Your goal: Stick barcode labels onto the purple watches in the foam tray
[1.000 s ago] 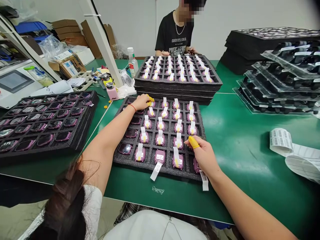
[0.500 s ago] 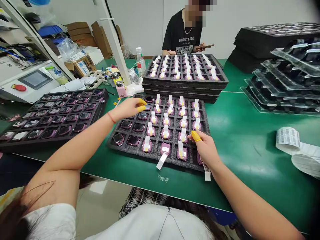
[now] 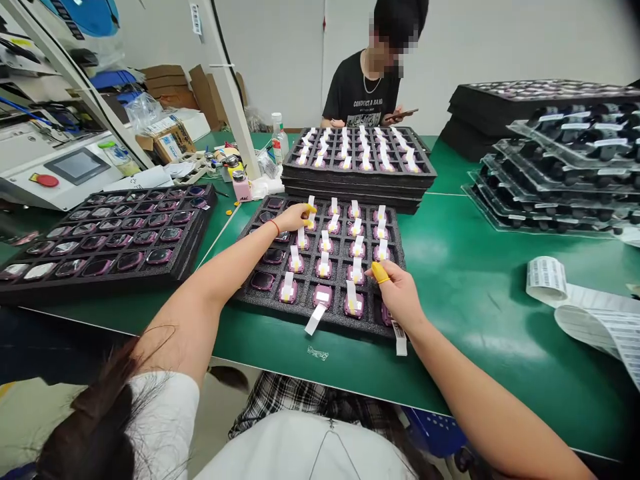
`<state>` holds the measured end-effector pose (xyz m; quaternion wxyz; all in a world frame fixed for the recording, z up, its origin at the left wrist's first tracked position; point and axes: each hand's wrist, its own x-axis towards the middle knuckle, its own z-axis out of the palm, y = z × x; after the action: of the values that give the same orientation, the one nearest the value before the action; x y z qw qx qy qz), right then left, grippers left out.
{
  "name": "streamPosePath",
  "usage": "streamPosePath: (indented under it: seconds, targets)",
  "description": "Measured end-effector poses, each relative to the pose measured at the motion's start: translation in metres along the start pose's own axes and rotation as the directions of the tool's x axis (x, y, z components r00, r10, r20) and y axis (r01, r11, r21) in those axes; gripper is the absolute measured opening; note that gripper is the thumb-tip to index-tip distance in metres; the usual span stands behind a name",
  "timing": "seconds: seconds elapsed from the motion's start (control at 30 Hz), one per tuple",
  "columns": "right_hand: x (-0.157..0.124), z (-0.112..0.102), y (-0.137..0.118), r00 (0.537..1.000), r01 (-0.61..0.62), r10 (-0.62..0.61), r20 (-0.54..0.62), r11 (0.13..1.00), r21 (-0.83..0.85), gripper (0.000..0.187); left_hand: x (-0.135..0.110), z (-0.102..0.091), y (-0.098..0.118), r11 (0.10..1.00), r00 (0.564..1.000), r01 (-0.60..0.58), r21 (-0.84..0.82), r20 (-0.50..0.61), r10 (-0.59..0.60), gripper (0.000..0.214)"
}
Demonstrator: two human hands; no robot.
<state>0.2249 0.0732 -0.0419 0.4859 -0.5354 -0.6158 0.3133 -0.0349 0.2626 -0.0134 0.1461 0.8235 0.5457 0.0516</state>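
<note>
A black foam tray lies in front of me, its pockets filled with purple watch bodies, most carrying white label strips. My left hand, with yellow finger cots, reaches to the tray's far left and pinches a white label strip on a watch there. My right hand, a yellow cot on one finger, rests closed on the tray's near right corner over a watch; a label strip hangs below it off the tray edge.
A second tray of purple watches lies to the left. A stack of trays stands behind, with a person in a black shirt holding a phone. Clear plastic trays are stacked at right, a label roll nearer.
My left hand lifted off the tray's far left, then came back down onto a watch's label strip there. My right hand stayed at the near right corner. My head shifted.
</note>
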Motion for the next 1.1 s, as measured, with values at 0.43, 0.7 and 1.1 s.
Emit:
streamPosePath:
  seconds: [0.43, 0.7, 1.1]
  targets:
    - [-0.001, -0.001, -0.002, 0.996, 0.089, -0.089, 0.005, 0.994, -0.069, 0.026, 0.008, -0.013, 0.009, 0.992, 0.991, 0.043, 0.115, 0.12, -0.056, 0.038]
    - [-0.004, -0.005, -0.007, 0.981, 0.194, -0.193, 0.018, 0.976, -0.103, 0.024, -0.034, -0.052, -0.002, 0.984, 0.999, 0.046, 0.172, 0.013, -0.049, 0.037]
    - [-0.012, -0.005, -0.01, 0.83, 0.555, -0.541, 0.139, 0.776, -0.3, 0.015, -0.156, -0.006, -0.016, 0.979, 1.0, 0.019, 0.201, 0.008, -0.021, 0.026]
